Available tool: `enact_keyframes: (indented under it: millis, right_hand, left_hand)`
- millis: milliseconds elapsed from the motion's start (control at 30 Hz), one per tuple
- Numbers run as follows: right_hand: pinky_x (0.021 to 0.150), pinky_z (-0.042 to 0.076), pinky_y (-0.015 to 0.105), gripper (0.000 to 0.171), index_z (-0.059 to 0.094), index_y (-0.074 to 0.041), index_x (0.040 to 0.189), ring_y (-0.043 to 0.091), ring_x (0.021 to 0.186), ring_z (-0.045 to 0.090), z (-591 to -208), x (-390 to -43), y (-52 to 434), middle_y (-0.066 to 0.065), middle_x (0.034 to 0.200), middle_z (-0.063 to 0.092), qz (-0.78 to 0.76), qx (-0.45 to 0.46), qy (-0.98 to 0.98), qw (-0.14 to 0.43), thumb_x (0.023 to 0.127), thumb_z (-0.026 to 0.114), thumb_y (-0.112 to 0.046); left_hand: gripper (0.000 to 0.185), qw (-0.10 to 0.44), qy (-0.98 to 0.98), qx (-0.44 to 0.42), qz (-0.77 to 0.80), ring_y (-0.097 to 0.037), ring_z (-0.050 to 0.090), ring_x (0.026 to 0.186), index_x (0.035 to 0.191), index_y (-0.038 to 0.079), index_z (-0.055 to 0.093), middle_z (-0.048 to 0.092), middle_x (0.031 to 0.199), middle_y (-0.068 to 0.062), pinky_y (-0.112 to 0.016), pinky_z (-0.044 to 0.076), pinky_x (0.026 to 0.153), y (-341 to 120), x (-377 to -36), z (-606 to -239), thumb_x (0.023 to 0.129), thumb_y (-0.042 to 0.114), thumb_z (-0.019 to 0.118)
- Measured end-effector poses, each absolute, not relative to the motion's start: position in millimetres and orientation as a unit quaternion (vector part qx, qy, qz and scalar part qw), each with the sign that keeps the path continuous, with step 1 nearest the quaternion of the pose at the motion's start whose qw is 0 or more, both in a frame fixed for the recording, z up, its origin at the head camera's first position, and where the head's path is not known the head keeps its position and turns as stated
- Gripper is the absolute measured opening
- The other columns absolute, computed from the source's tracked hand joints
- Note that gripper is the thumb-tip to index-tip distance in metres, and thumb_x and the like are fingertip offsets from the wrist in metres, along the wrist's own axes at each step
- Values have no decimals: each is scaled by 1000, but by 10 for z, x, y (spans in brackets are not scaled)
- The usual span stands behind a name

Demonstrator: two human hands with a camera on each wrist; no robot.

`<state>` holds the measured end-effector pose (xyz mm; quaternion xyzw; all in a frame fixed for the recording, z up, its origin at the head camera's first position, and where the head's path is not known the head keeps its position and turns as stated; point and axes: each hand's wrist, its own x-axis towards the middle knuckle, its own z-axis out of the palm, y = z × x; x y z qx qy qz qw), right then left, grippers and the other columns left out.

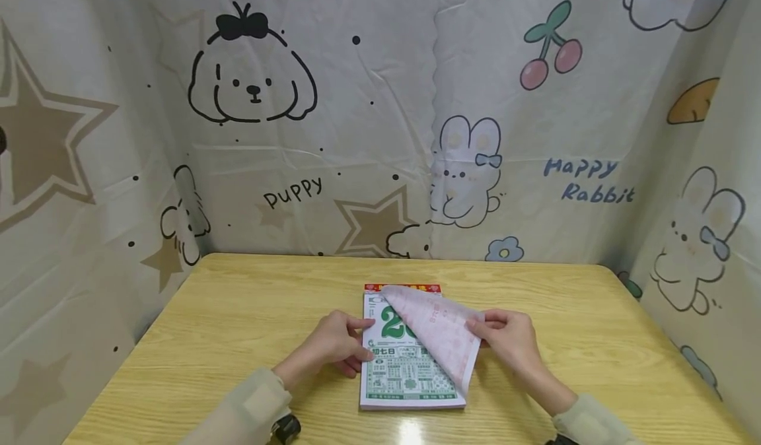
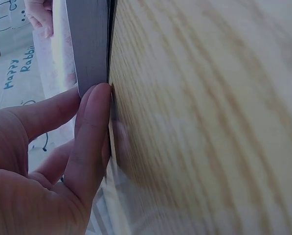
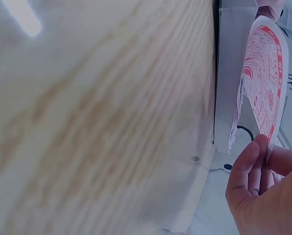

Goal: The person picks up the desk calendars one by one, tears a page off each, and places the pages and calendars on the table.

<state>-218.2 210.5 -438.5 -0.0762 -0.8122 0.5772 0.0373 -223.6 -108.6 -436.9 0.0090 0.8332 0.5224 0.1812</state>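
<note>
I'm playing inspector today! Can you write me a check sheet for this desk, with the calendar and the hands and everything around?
Surface: wooden table, pale grain, a light glare at the near edge.
Job's things: thick calendar lying flat, green print showing; its top page is lifted and curled over, red print on its back.
Clutter: nothing seen.
Hands: left hand presses on the calendar's left edge; right hand pinches the lifted page.
Cables: nothing seen.
Surroundings: cartoon curtain on three sides, with a puppy, rabbits, stars and cherries; dark wrist devices at the sleeves.
</note>
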Motion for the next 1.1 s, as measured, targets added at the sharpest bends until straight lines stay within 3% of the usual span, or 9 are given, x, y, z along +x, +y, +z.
enact_keyframes:
  millis: [1100]
  right_hand:
    - [64, 65, 28, 38, 64, 20, 121, 13, 73, 72, -4375, -2138, 2321, 18, 93, 77, 587, -90, -802, 54, 93, 79, -1]
  left_hand:
    - [64, 189, 827, 12, 530, -21, 68, 57, 141, 7, 68, 62, 85, -15, -35, 64, 53, -1107, -2256, -4410, 81, -4, 88]
